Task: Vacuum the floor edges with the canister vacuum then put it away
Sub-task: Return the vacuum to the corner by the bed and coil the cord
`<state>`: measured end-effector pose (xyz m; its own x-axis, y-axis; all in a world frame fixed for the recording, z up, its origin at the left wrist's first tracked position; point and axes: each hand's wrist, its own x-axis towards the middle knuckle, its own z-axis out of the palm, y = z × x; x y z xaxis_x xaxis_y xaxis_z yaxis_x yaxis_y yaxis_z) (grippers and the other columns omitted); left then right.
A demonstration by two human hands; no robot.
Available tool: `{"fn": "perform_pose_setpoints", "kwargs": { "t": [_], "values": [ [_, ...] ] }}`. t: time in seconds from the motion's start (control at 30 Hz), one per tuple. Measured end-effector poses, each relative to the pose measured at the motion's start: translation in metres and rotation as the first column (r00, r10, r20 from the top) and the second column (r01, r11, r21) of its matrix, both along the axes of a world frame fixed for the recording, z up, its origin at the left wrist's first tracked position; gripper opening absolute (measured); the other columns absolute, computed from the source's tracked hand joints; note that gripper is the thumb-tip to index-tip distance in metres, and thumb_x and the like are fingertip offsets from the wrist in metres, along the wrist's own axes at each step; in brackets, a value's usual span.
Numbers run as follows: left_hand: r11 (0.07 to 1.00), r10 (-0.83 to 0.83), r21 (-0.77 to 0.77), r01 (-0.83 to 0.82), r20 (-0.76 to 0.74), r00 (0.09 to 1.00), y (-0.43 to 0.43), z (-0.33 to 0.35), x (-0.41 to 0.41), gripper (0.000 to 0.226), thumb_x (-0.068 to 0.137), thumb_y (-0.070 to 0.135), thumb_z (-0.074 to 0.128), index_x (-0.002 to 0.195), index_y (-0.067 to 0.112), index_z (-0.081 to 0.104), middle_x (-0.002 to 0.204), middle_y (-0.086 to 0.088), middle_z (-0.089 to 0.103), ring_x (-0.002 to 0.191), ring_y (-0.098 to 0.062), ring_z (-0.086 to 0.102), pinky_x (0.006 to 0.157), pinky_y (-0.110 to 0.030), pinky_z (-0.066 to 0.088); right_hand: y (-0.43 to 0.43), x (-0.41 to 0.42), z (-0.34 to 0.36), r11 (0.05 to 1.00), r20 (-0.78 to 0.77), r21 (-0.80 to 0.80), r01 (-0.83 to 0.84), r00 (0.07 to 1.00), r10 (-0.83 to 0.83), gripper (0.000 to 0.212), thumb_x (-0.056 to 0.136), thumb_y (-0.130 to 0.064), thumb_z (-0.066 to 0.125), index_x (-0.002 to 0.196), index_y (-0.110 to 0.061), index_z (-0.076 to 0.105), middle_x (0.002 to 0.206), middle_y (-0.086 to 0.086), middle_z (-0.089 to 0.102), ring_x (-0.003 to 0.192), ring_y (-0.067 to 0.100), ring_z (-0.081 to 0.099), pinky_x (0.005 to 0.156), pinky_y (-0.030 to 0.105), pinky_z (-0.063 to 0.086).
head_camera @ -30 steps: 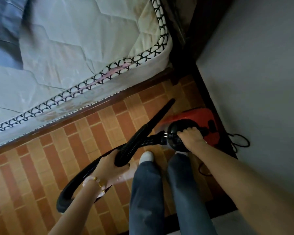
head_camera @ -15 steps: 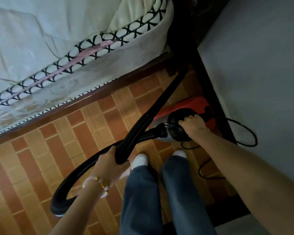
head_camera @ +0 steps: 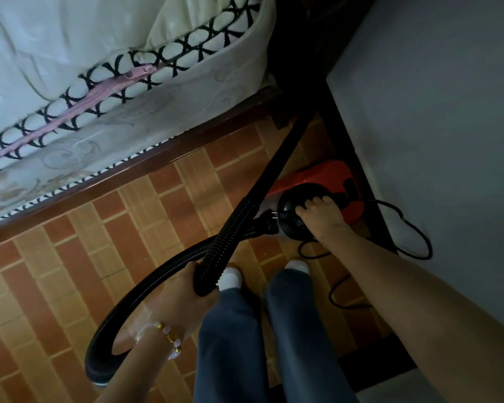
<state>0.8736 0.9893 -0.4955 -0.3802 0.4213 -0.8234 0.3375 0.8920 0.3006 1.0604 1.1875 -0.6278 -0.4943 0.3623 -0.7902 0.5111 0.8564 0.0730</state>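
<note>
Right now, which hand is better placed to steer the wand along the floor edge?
Left. The left hand grips the wand, aimed into the dark corner; the right hand holds the canister handle.

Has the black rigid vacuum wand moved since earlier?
Yes. The black rigid wand has pushed forward: its tip, earlier over the brick-pattern tiles, now reaches the dark gap at the corner of the wooden bed frame.

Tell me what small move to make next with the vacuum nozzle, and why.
Probably sweep the nozzle along the dark skirting: its tip reaches the shadowed corner by the mattress, the left hand grips the hose end, and the right hand holds the canister by its handle.
</note>
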Motion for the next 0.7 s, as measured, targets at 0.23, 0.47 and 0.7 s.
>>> {"fn": "perform_pose_setpoints", "kwargs": {
  "t": [0.23, 0.47, 0.7],
  "values": [
    [0.999, -0.031, 0.022, 0.031, -0.022, 0.999, 0.001, 0.003, 0.003, 0.021, 0.078, 0.014, 0.066, 0.094, 0.018, 0.052, 0.072, -0.008, 0.064, 0.063, -0.027, 0.063, 0.062, -0.042, 0.054, -0.001, 0.015, 0.010, 1.000, -0.138, 0.030, 0.007, 0.990, -0.003, 0.050, 0.091, -0.008, 0.049, 0.139, -0.008, 0.035, 0.132, 0.010, 0.049, 0.123, 0.027, 0.045, 0.104, 0.037, 0.031],
    [0.997, -0.071, 0.028, 0.071, -0.004, 0.998, 0.000, 0.009, 0.010, 0.022, 0.079, 0.020, 0.067, 0.095, 0.016, 0.052, 0.074, -0.009, 0.065, 0.065, -0.027, 0.064, 0.063, -0.043, 0.056, -0.010, 0.034, 0.048, 0.977, -0.261, 0.071, 0.200, 0.949, -0.175, 0.031, 0.064, 0.003, 0.076, 0.092, -0.002, 0.065, 0.080, 0.013, 0.066, 0.067, 0.028, 0.065, 0.049, 0.029, 0.046],
    [0.995, -0.094, 0.017, 0.094, 0.021, 0.995, -0.003, 0.023, 0.010, 0.028, 0.080, 0.022, 0.066, 0.103, 0.011, 0.054, 0.078, -0.010, 0.065, 0.067, -0.027, 0.064, 0.065, -0.044, 0.056, -0.039, 0.087, 0.063, 0.772, -0.258, -0.054, 0.633, 0.738, -0.623, 0.025, 0.101, -0.022, 0.035, 0.107, -0.009, 0.056, 0.086, 0.011, 0.065, 0.068, 0.023, 0.058, 0.052, 0.029, 0.043]
  ]
}}
